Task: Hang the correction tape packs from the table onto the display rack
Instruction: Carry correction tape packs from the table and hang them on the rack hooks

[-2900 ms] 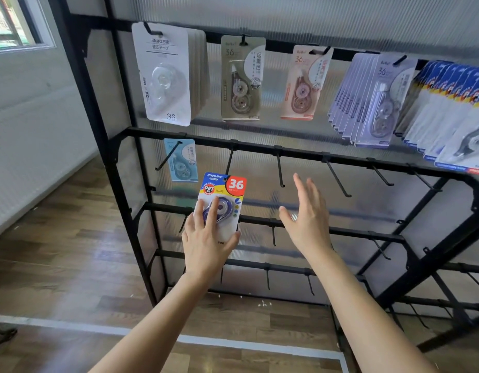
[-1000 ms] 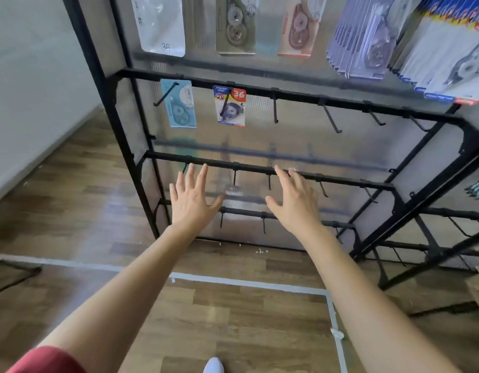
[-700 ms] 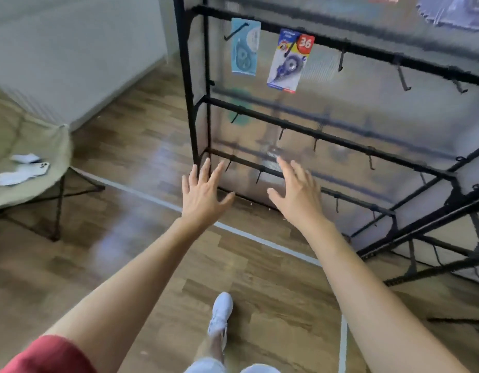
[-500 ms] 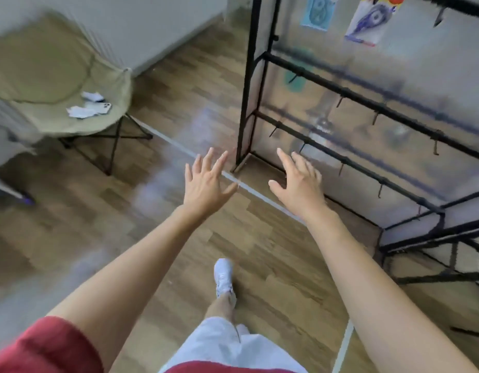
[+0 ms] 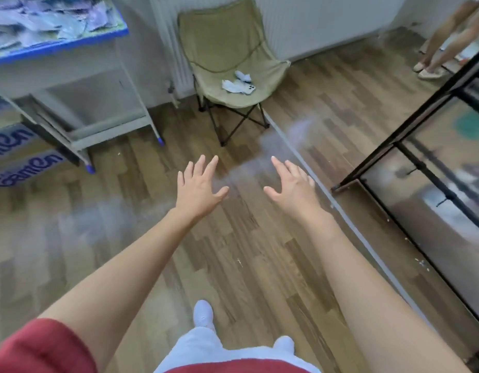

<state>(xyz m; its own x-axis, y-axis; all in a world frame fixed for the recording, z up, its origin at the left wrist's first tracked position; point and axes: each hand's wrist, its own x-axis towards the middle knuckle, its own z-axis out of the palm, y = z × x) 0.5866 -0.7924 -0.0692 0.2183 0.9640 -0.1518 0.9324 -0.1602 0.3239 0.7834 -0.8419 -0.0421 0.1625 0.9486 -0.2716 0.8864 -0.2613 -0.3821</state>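
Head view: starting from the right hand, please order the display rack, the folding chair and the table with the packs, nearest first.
1. The display rack, low and close on the right side of the right hand.
2. The folding chair, ahead, against the wall.
3. The table, far off to the upper left.

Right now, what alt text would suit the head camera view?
Left hand and right hand, open and empty, stretch over a wood floor. A table of packs stands upper left, a folding chair ahead, the display rack right.
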